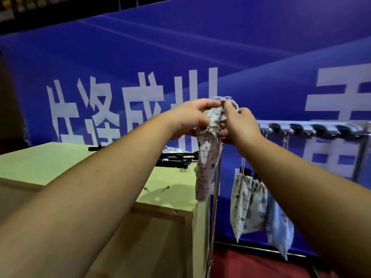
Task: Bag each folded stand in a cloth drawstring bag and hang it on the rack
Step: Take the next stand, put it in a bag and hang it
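A printed cloth drawstring bag (206,167) hangs filled in front of me, its neck bunched between both hands. My left hand (190,119) grips the gathered top from the left. My right hand (239,125) pinches the neck and cord from the right; a cord loop (225,97) sticks up above the fingers. The stand inside is hidden by the cloth. The metal rack (313,128) with its row of hooks runs to the right of my hands. Two filled bags (249,207) hang from it by their cords. Black folded stands (176,158) lie on the table (40,163).
A blue banner with white characters (140,93) fills the background. A loose cloth bag (170,149) lies by the stands. A small screw-like piece (166,188) lies near the table's front edge. The rack's upright pole (213,197) stands right beside the table's corner.
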`<action>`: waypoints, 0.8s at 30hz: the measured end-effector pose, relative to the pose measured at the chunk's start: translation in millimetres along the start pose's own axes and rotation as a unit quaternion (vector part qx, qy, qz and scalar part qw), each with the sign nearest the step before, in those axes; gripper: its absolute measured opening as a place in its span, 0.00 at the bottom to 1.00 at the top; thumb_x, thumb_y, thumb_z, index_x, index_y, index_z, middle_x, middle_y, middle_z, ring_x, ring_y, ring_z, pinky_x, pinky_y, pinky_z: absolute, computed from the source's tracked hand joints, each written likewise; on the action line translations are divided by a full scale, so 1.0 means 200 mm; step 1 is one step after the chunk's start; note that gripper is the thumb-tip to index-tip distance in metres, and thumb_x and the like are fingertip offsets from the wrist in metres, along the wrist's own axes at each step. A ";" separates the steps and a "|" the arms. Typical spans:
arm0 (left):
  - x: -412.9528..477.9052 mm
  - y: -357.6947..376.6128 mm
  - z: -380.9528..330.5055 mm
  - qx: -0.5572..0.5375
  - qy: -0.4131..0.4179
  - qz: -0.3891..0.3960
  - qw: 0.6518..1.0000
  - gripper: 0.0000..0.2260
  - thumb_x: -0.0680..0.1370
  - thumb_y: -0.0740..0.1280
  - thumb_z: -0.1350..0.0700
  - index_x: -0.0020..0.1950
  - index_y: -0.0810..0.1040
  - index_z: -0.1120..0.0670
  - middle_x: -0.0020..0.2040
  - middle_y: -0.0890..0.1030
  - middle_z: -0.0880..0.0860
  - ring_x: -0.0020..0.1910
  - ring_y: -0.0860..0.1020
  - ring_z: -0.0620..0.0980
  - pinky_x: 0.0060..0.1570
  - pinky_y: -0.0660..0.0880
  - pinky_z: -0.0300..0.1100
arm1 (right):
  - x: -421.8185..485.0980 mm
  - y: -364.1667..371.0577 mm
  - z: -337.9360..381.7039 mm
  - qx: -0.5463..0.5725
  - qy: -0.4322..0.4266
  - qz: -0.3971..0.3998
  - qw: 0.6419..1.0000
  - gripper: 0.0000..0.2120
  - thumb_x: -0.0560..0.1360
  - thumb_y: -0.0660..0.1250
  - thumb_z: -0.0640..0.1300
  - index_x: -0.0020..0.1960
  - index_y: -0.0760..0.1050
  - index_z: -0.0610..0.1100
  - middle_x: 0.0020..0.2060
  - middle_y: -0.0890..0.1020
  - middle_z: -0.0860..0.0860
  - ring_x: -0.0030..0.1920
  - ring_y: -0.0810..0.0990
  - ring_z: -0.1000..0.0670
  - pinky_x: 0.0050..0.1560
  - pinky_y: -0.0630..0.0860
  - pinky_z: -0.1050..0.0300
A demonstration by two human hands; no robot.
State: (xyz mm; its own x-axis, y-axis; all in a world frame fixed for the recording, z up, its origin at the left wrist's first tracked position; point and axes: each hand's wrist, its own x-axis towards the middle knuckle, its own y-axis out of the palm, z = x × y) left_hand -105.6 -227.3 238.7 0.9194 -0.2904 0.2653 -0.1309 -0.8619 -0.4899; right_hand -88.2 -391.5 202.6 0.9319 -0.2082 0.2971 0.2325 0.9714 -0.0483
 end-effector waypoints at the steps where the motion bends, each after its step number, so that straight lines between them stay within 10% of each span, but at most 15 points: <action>1: -0.02 0.03 -0.01 0.002 0.001 0.004 1.000 0.35 0.72 0.66 0.71 0.72 0.78 0.41 0.64 0.82 0.52 0.59 0.85 0.55 0.55 0.85 0.57 | -0.03 -0.04 0.00 0.006 0.002 -0.014 1.000 0.27 0.79 0.62 0.69 0.61 0.77 0.47 0.49 0.87 0.45 0.40 0.89 0.45 0.43 0.88 0.39; 5: -0.07 0.19 0.02 0.009 -0.005 -0.029 1.000 0.30 0.74 0.60 0.70 0.67 0.79 0.41 0.58 0.84 0.51 0.49 0.86 0.52 0.43 0.85 0.49 | -0.12 -0.19 -0.08 0.032 0.007 -0.041 0.999 0.17 0.85 0.60 0.54 0.54 0.78 0.42 0.45 0.86 0.38 0.30 0.85 0.45 0.48 0.87 0.35; 11: -0.10 0.44 0.25 0.154 -0.055 -0.151 0.975 0.08 0.78 0.64 0.56 0.55 0.80 0.49 0.49 0.82 0.52 0.44 0.81 0.53 0.33 0.78 0.44 | -0.25 -0.41 -0.36 -0.087 -0.015 -0.068 0.994 0.19 0.83 0.62 0.60 0.41 0.71 0.47 0.39 0.82 0.36 0.39 0.87 0.37 0.49 0.84 0.33; 15: -0.16 0.53 0.43 0.234 -0.067 -0.137 0.960 0.10 0.81 0.61 0.58 0.48 0.82 0.51 0.47 0.84 0.54 0.42 0.84 0.57 0.42 0.86 0.54 | -0.35 -0.50 -0.51 -0.086 0.031 -0.005 0.996 0.18 0.82 0.68 0.59 0.45 0.74 0.45 0.34 0.83 0.40 0.32 0.85 0.42 0.47 0.85 0.39; 21: -0.22 0.63 0.50 -0.004 -0.088 -0.053 0.995 0.12 0.84 0.62 0.65 0.51 0.82 0.51 0.47 0.84 0.55 0.40 0.83 0.50 0.38 0.85 0.49 | -0.41 -0.53 -0.64 -0.268 0.102 0.220 0.932 0.20 0.78 0.77 0.57 0.54 0.76 0.41 0.44 0.85 0.43 0.37 0.87 0.43 0.37 0.86 0.47; 24: -0.23 0.65 0.52 0.029 -0.043 -0.013 0.999 0.08 0.82 0.69 0.64 0.53 0.85 0.53 0.49 0.86 0.55 0.44 0.84 0.50 0.45 0.85 0.49 | -0.42 -0.45 -0.68 -0.325 0.071 0.205 0.920 0.19 0.81 0.72 0.58 0.50 0.80 0.41 0.42 0.86 0.41 0.38 0.88 0.41 0.36 0.87 0.45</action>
State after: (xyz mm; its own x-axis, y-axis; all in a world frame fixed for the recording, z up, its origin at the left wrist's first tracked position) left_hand -125.2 -283.4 75.4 0.9508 -0.2297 0.2080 -0.0872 -0.8425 -0.5315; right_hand -149.4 -477.8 52.6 0.9947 0.1029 0.0018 -0.0720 0.7076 -0.7029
